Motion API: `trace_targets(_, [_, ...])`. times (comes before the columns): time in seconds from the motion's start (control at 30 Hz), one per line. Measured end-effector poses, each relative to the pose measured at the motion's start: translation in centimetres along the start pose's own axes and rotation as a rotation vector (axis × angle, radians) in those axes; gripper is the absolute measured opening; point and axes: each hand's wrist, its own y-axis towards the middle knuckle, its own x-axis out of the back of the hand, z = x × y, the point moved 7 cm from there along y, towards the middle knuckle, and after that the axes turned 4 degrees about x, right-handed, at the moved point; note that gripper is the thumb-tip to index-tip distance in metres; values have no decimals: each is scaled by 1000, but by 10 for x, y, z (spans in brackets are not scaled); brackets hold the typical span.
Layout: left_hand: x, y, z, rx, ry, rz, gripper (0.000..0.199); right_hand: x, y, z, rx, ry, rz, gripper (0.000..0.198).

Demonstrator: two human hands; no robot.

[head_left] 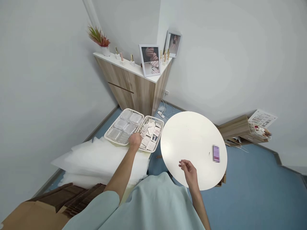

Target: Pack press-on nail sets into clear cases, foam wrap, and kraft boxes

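My left hand [135, 140] is closed at the near right corner of a white basket [116, 143] with clear plastic boxes [122, 123] lying in rows. Its fingertips are hidden, so what they grip, if anything, cannot be made out. Just right of it stands a second white basket [160, 121] full of small white packets or cards [150, 130], some with printed patterns. Over the near part of a round white table [192, 134], my right hand [190, 172] hovers with loosely bent fingers apart. Nothing shows in it. A blurred purple item [216, 153] lies on the table's right side.
White foam sheets [96, 159] are piled below the baskets, beside brown cardboard [43, 210]. A wooden corner cabinet [136, 83] carries picture frames [150, 60], small bottles and a potted plant [100, 40]. Cables [164, 107] run along the floor; a low shelf [235, 129] stands right.
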Motion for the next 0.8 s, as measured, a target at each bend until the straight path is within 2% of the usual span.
trace_targets(0.1, [10, -4, 0, 23, -18, -28, 39, -1, 9, 13, 49, -3, 31, 53])
trace_targets(0.2, [30, -18, 0, 62, -102, -103, 39, -1, 18, 22, 92, 8, 61, 49])
trace_targets(0.27, [43, -34, -4, 69, -217, -156, 37, -1, 25, 25, 108, 21, 82, 49])
trace_targets(0.37, [56, -68, -16, 24, -521, -170, 31, -2, 35, 31, 129, 23, 139, 46])
trace_targets(0.47, [55, -112, -42, -58, -940, -14, 33, -4, 42, 38, 127, 25, 200, 42])
trace_targets(0.53, [52, -146, -63, -59, -1106, 120, 43, -2, 46, 45, 117, 39, 223, 42])
trace_targets(0.63, [50, -194, -100, -84, -1200, 316, 54, 3, 50, 57, 117, 88, 241, 41])
trace_targets(0.8, [57, -241, -148, -137, -1222, 425, 54, 23, 53, 66, 122, 172, 225, 33])
